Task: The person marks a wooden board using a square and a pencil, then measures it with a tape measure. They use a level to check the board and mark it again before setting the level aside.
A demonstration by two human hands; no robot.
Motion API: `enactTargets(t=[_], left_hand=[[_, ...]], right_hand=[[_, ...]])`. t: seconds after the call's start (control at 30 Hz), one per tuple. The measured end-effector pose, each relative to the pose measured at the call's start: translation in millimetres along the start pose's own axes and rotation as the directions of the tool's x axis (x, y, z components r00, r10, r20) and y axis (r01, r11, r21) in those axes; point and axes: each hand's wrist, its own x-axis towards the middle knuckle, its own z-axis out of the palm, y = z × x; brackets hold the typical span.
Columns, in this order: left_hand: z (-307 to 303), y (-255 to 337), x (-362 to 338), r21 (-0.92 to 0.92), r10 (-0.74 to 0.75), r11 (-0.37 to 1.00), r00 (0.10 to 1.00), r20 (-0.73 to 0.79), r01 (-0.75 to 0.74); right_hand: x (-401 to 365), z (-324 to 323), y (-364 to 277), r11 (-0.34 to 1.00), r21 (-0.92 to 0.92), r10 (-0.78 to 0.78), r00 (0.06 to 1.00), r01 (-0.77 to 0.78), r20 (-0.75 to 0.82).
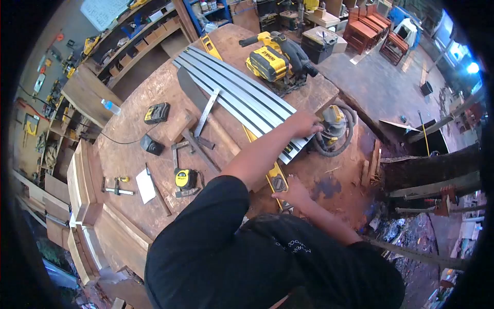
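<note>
Slab: a broad brown wooden slab table (128,154) fills the middle of the frame, from upper centre down to my black shirt at the bottom
Rail: a long silver ribbed aluminium guide rail (242,87) lies flat on the slab, running aslant from upper centre down towards the middle right
Level: a long yellow spirit level (277,177) lies partly under the rail, one end showing at the top of the slab, the other just right of centre
Saw: a yellow and black cordless circular saw (275,61) sits at upper centre, just beside the rail's far edge
Router: a yellow and grey power tool (335,119) with a grey hose looped round it sits right of centre, close to the rail's lower end
Left hand: my left hand (304,123) lies palm down on the rail's lower end, fingers stretched flat, gripping nothing
Right hand: my right hand (293,191) rests on the level's lower end, just below centre; how far my fingers curl I cannot tell
Tape: a yellow and black tape measure (184,178) sits left of centre, well apart from both hands
</note>
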Motion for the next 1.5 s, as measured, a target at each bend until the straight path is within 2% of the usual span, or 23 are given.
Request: enactTargets(t=[0.1,0.17,0.23,0.27,0.4,0.47,0.5,0.53,0.57,0.63,0.8,0.9,0.97,1.0,1.03,1.07,1.1,1.13,1.2,1.23,1.3,1.43,1.5], left_hand=[[2,0,8,0.109,-0.110,0.990,0.981,0.160,0.093],[9,-4,10,0.073,-0.103,0.993,0.990,0.096,0.096],[1,2,-3,0.037,-0.140,0.990,0.967,0.212,0.136],[7,-2,-10,0.033,-0.118,0.993,0.978,0.171,0.115],[6,1,-34,0.067,0.042,0.997,0.999,0.013,-0.043],[4,0,-40,0.078,0.043,0.996,0.997,0.070,-0.048],[5,0,-41,0.090,0.047,0.994,0.991,0.128,-0.059],[24,-13,-45,0.117,0.114,0.986,0.992,0.055,-0.119],[31,-18,-51,0.022,0.181,0.983,0.983,-0.026,-0.180],[36,-18,-59,0.094,0.158,0.981,0.981,0.116,-0.170],[59,-26,-75,0.070,0.100,0.991,0.976,0.191,-0.116],[68,-33,-72,0.001,0.164,0.986,0.985,0.056,-0.164],[78,-39,-65,0.002,-0.187,0.982,0.966,-0.176,0.191],[71,-30,-62,-0.033,-0.367,0.927,0.885,-0.286,0.373],[68,-25,-56,-0.036,-0.381,0.921,0.876,-0.297,0.388],[67,-22,-49,-0.803,-0.763,0.502,0.602,-0.236,0.321],[58,-13,-47,-0.964,-0.903,-0.228,0.400,0.156,-0.139],[49,-3,-50,-0.830,-0.841,-0.364,0.532,0.099,-0.421],[65,-18,-48,-0.825,-0.858,-0.374,0.496,0.134,-0.425],[76,-26,-46,-0.819,-0.866,-0.392,0.469,0.175,-0.418],[67,-15,-49,-0.941,-0.897,-0.260,0.415,0.153,-0.215],[36,25,-81,-0.974,-0.882,-0.127,0.470,0.025,-0.186],[2,55,-101,-0.982,-0.866,-0.041,0.497,-0.056,-0.183]], right_hand=[[4,-5,9,0.999,0.045,0.026,0.997,-0.029,0.077],[2,-3,36,0.994,0.106,0.025,0.999,-0.029,0.035],[-8,-27,58,0.971,0.238,0.006,0.997,-0.023,0.072],[-14,-54,69,0.954,0.298,-0.029,0.989,-0.016,0.143],[-50,-102,154,0.908,0.371,0.146,0.977,-0.193,0.153],[-69,-124,218,0.921,0.275,0.234,0.955,-0.277,0.181],[-78,-136,264,0.927,0.302,0.182,0.971,-0.223,0.158],[-80,-142,293,0.929,0.329,0.129,0.983,-0.166,0.131],[-78,-154,293,0.932,0.326,0.122,0.984,-0.159,0.130],[-82,-185,288,0.893,0.082,0.418,0.884,-0.442,0.207],[-75,-203,245,0.893,0.080,0.411,0.875,-0.443,0.256],[-68,-205,252,0.856,0.217,0.382,0.857,-0.469,0.347],[-70,-204,251,0.873,0.213,0.349,0.866,-0.440,0.358],[-74,-203,240,0.879,0.199,0.343,0.864,-0.433,0.369],[-81,-200,226,0.912,0.159,0.322,0.900,-0.379,0.294],[-85,-196,216,0.940,0.116,0.291,0.932,-0.321,0.216],[-87,-186,214,0.945,0.105,0.279,0.934,-0.308,0.224],[-90,-173,214,0.944,0.090,0.292,0.932,-0.317,0.215],[-94,-159,200,0.949,0.066,0.288,0.934,-0.308,0.213],[-98,-155,186,0.927,0.173,0.298,0.933,-0.333,0.201],[-96,-146,184,0.914,0.251,0.266,0.938,-0.319,0.221],[-100,-81,257,0.967,0.252,0.033,0.999,-0.033,0.004],[-99,-69,247,0.944,0.314,-0.112,0.994,0.101,0.018]])
